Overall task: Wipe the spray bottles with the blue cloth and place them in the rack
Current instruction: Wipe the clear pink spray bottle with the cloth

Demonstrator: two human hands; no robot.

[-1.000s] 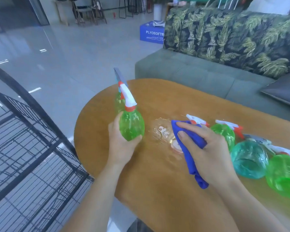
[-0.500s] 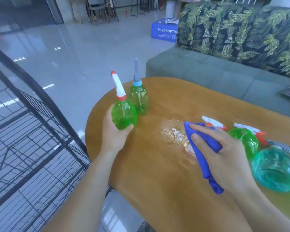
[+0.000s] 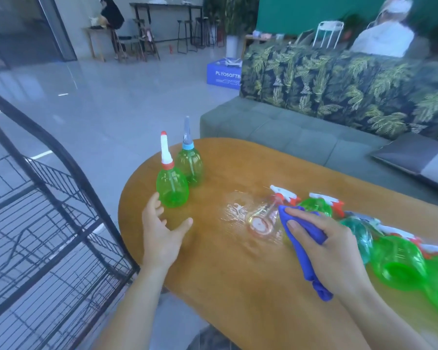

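On the oval wooden desk (image 3: 238, 286), your right hand (image 3: 331, 248) grips the blue cloth (image 3: 301, 246); your left hand (image 3: 162, 233) is spread, empty. Two green spray bottles (image 3: 172, 188) stand at eleven o'clock; several lie at three. The wire rack (image 3: 48, 223) at nine holds none.

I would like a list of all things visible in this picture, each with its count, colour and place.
standing spray bottles: two, green, upright at the table's far left end.
lying spray bottles: several, clear, green and teal, in a row at the right; exact count unclear.
blue cloth: one, under the right hand.
table: one, wooden, oval.
rack: one, black wire, left of the table.
sofa: one, grey-green with leaf-print back, behind the table.
blue box: one, on the floor.
left hand: open, beside a standing bottle.
right hand: grips the cloth.
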